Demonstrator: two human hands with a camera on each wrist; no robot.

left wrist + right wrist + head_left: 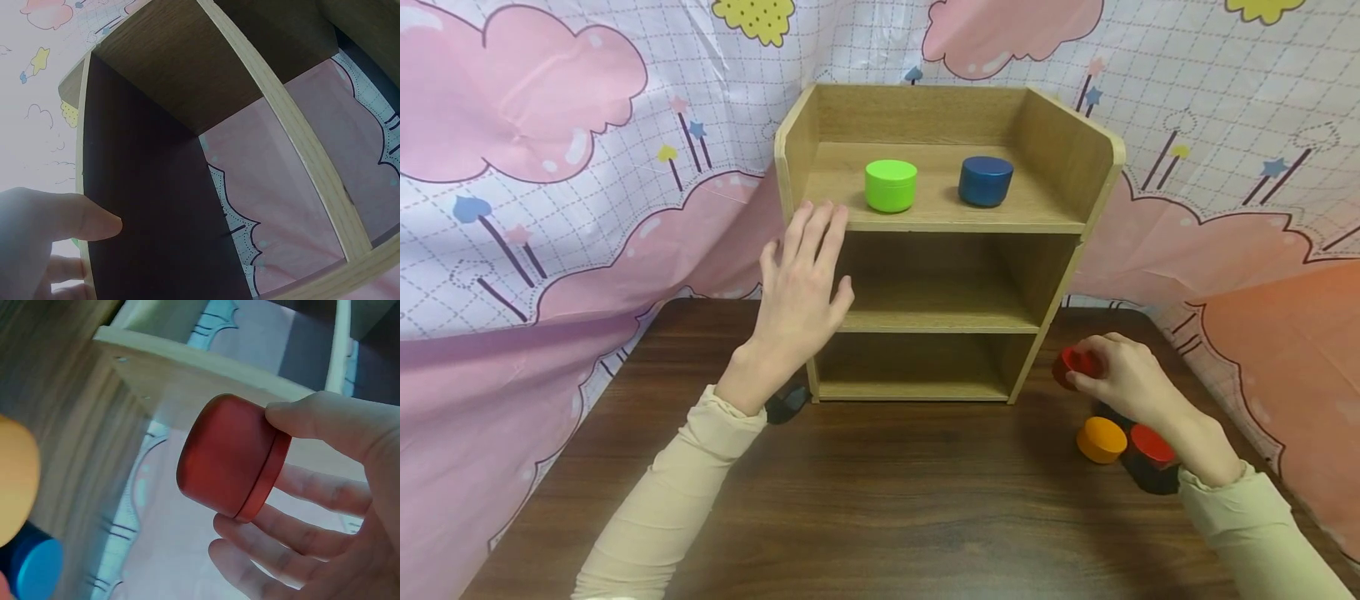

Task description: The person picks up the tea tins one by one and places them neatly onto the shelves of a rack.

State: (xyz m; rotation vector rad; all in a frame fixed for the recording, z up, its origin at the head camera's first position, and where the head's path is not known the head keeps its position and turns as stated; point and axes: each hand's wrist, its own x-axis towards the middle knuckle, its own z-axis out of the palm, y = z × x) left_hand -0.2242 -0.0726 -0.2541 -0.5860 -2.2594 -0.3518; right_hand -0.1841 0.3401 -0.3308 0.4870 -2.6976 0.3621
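Note:
My right hand (1123, 375) pinches a red round tin (231, 456) by its lid end, between the thumb and fingers. In the head view that tin is raised beside the right side of the wooden shelf (958, 321). My left hand (801, 283) is spread with fingers nearly straight at the shelf's upper left front edge. Its thumb (100, 219) shows in front of the top board in the left wrist view. On the top board stand a green tin (891, 187) and a dark blue tin (985, 182), side by side.
Below my right hand, an orange tin (1102, 440) and another red tin (1152, 446) stand on the dark wooden table (910, 500). A blue tin (39, 569) lies near them, mostly hidden in the head view. A patterned cloth (700, 233) hangs behind.

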